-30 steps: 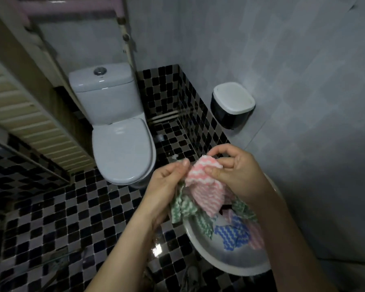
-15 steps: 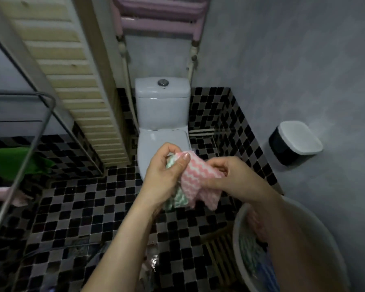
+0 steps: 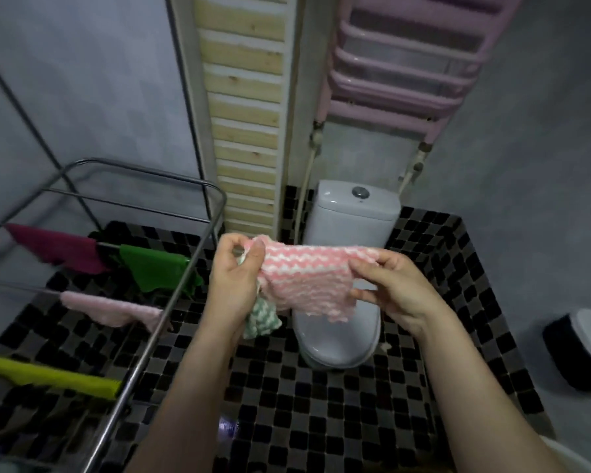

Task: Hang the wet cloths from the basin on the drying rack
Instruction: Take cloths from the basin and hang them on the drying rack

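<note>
A pink-and-white zigzag cloth [image 3: 307,278] is stretched between both hands in front of the toilet. My left hand [image 3: 234,278] pinches its left corner and also holds a green-and-white cloth [image 3: 261,319] that dangles below the palm. My right hand [image 3: 393,288] pinches the pink cloth's right edge. The metal drying rack [image 3: 171,295] stands to the left, with maroon [image 3: 56,249], green [image 3: 154,268], pale pink [image 3: 113,308] and yellow-green [image 3: 55,375] cloths draped over its bars. Only a sliver of the white basin [image 3: 574,455] shows at the bottom right corner.
A white toilet [image 3: 342,339] stands straight ahead on the black-and-white tiled floor [image 3: 321,397]. A black bin with a white lid [image 3: 584,349] sits at the right wall. A pink towel radiator [image 3: 400,66] hangs above the toilet, beside a wooden slatted panel [image 3: 246,114].
The view swung left and up from the basin toward the rack. Both hands lifted the pink cloth away from the basin and pulled it wider apart.
</note>
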A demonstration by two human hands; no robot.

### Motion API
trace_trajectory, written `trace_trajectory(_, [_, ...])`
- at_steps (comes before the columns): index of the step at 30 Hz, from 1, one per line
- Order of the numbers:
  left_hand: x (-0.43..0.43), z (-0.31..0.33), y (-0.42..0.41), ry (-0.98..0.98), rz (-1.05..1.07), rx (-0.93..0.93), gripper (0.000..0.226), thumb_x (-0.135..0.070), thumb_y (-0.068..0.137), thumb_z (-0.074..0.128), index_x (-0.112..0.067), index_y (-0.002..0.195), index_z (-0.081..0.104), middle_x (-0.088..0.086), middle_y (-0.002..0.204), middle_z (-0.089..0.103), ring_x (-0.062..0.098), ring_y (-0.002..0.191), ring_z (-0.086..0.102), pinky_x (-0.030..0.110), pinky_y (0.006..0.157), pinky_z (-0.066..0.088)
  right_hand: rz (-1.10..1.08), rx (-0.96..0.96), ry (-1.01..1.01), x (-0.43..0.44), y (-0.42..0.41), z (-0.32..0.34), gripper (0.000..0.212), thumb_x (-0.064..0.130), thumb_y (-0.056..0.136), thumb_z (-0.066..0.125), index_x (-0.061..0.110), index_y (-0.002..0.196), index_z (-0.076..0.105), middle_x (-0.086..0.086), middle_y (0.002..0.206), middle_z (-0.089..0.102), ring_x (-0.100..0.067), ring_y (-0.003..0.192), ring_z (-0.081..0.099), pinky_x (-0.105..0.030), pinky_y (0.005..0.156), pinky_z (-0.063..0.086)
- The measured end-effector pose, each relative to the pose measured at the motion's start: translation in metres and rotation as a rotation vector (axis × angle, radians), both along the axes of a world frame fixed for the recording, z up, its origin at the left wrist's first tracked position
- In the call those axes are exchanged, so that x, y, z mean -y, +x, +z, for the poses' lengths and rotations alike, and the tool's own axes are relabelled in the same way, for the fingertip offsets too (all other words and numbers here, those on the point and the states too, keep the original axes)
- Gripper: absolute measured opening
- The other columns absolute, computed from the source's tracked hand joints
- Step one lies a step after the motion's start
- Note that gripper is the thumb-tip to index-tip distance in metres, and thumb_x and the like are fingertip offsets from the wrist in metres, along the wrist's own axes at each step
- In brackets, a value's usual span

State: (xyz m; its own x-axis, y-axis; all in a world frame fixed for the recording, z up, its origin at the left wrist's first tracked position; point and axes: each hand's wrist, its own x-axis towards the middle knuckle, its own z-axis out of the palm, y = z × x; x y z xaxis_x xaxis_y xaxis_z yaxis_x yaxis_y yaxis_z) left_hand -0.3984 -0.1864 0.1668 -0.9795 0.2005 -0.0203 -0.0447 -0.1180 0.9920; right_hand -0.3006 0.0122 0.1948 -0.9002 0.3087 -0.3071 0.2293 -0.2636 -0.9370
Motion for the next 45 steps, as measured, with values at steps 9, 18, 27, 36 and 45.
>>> trace_trajectory(9, [0.068, -0.002, -0.026, -0.226, -0.082, 0.064, 0.035, -0.008, 0.087, 0.063, -0.038, 0.105, 0.067, 0.005, 0.113, 0.065, 0.011, 0.106, 0.058, 0.041, 0.094, 0.05, 0.191, -0.106, 0.311, 0.055, -0.096, 0.025, 0.029, 0.029, 0.099, 0.053, 0.019, 0.074, 0.063, -0.003, 0.054, 0.049, -0.016, 0.043, 0.043, -0.026, 0.043, 0.034])
trace_trajectory(18, [0.084, 0.023, -0.058, -0.103, -0.024, 0.077, 0.03, -0.022, 0.101, 0.047, -0.005, 0.1, 0.072, -0.002, 0.091, 0.075, 0.009, 0.089, 0.069, 0.02, 0.077, 0.054, 0.807, -0.27, 0.345, 0.108, -0.177, 0.082, 0.034, 0.025, 0.098, 0.049, 0.023, 0.071, 0.068, 0.001, 0.061, 0.061, -0.013, 0.055, 0.057, -0.021, 0.054, 0.047])
trace_trajectory(27, [0.115, 0.027, -0.062, -0.242, 0.173, 0.033, 0.031, -0.037, 0.086, 0.066, -0.008, 0.082, 0.074, 0.012, 0.083, 0.073, 0.021, 0.075, 0.069, 0.032, 0.075, 0.054, 0.973, -0.38, 0.472, 0.139, -0.257, 0.056, 0.028, 0.026, 0.098, 0.053, 0.015, 0.078, 0.069, 0.005, 0.064, 0.066, -0.009, 0.061, 0.063, -0.026, 0.058, 0.05])
trace_trajectory(36, [0.208, 0.042, -0.053, -0.418, 0.645, 0.048, 0.028, -0.039, 0.072, 0.073, -0.012, 0.078, 0.074, 0.008, 0.073, 0.072, 0.011, 0.065, 0.062, 0.025, 0.061, 0.049, 1.166, -0.518, 0.45, 0.225, -0.305, 0.02, 0.029, 0.024, 0.097, 0.055, 0.002, 0.084, 0.069, -0.01, 0.069, 0.063, -0.01, 0.062, 0.058, -0.03, 0.054, 0.052])
trace_trajectory(45, [0.286, 0.043, -0.066, -0.674, 0.613, 0.068, 0.035, -0.038, 0.075, 0.078, -0.027, 0.107, 0.069, -0.016, 0.098, 0.068, -0.007, 0.087, 0.06, 0.013, 0.077, 0.046, 1.351, -0.661, 0.523, 0.336, -0.315, 0.012, 0.024, 0.024, 0.096, 0.059, 0.011, 0.082, 0.073, 0.009, 0.062, 0.06, -0.003, 0.058, 0.053, -0.027, 0.058, 0.043])
